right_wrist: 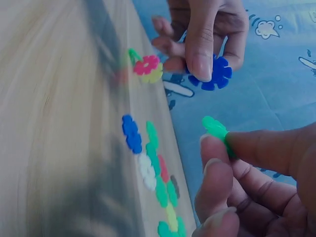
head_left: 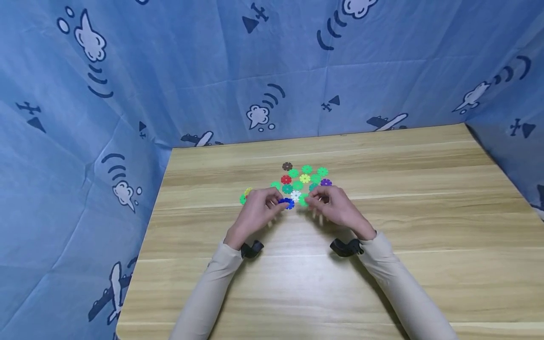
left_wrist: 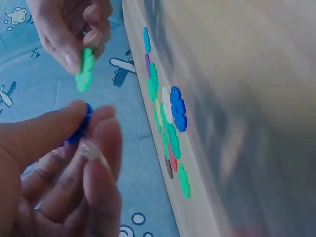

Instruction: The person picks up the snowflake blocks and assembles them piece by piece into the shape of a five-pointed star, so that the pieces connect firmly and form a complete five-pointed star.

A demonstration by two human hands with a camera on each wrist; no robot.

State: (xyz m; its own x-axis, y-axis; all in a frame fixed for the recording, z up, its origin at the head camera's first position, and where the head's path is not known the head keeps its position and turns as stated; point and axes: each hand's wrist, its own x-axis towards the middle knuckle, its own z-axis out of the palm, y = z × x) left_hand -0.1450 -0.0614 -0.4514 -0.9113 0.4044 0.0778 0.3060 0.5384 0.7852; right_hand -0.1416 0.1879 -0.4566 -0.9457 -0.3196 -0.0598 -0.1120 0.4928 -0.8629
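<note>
Between thumb and fingertips my left hand (head_left: 260, 208) pinches a blue notched snowflake disc (right_wrist: 223, 74), raised off the table. My right hand (head_left: 333, 205) pinches a bright green snowflake disc (left_wrist: 85, 74) by its edge, at about the same height. The two discs face each other and are apart. Behind the hands more flat discs lie on the table: a white disc (head_left: 295, 195), a red one (head_left: 286, 179), a yellow one (head_left: 304, 178), a brown one (head_left: 287, 166) and several green ones. Another blue disc (left_wrist: 178, 109) lies beside the white one.
A small group with a pink-red disc (right_wrist: 146, 64) and a yellow disc (right_wrist: 153, 75) lies to the left, partly hidden by my left hand in the head view. A purple disc (head_left: 326, 182) is at the right. Blue patterned cloth (head_left: 289, 71) hangs behind the wooden table (head_left: 425, 212).
</note>
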